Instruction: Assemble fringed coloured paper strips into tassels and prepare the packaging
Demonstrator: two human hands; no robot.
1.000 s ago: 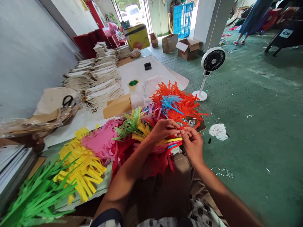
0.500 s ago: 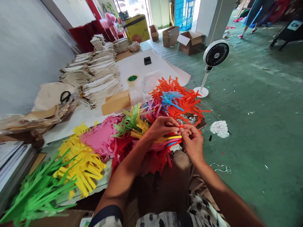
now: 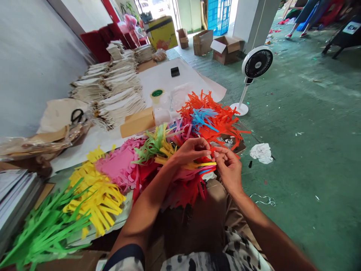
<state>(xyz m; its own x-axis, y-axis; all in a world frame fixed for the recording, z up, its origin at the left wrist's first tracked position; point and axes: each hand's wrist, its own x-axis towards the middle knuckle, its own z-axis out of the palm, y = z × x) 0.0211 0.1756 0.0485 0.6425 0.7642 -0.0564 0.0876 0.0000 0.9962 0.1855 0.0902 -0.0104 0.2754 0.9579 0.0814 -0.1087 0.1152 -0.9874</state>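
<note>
My left hand (image 3: 191,152) and my right hand (image 3: 229,168) meet above a heap of fringed paper, fingertips close together. Both hands pinch thin paper strips, including a yellow strip (image 3: 203,164) and a blue strip (image 3: 206,171). Orange fringed paper (image 3: 214,122) with light blue strips (image 3: 202,118) lies just beyond my fingers. Under my left forearm is red fringed paper (image 3: 184,192). Green and yellow strips (image 3: 152,146) sit left of my left hand. Further left lie pink (image 3: 118,165), yellow (image 3: 96,199) and green (image 3: 47,222) fringed sheets. My hands hide the exact grip.
Stacks of cream cloth bags (image 3: 118,90) line the white-covered table, with black-handled scissors (image 3: 77,116), a tape roll (image 3: 157,93) and a black phone (image 3: 175,71) nearby. A white fan (image 3: 255,64) stands on the green floor, with cardboard boxes (image 3: 225,51) beyond it. A person's legs (image 3: 306,17) show far right.
The whole scene has shifted slightly upward in view as my head tilts. My hands stay together at the strips, with only small finger movements.
</note>
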